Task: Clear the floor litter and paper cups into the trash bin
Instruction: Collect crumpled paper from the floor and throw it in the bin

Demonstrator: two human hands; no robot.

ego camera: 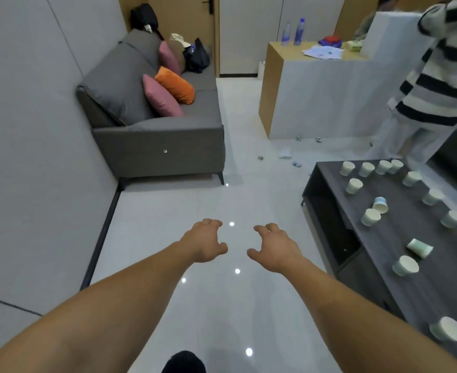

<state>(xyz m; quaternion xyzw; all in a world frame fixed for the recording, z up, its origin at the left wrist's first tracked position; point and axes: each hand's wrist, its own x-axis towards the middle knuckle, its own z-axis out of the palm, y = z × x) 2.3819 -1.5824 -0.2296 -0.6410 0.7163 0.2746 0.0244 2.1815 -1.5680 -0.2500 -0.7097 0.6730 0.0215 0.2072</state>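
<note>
While left hand (203,240) hovers clawed, tapered paper cups (354,186), glossy floor (168,205)

Bare floor (222,200) lane between sofa (157,146) and cup-laden table (399,238) — litter (286,153) beyond.

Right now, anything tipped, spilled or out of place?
On the dark table, one paper cup lies on its side and another cup is tipped over beside an upright one. Litter is scattered on the floor near the counter.
</note>
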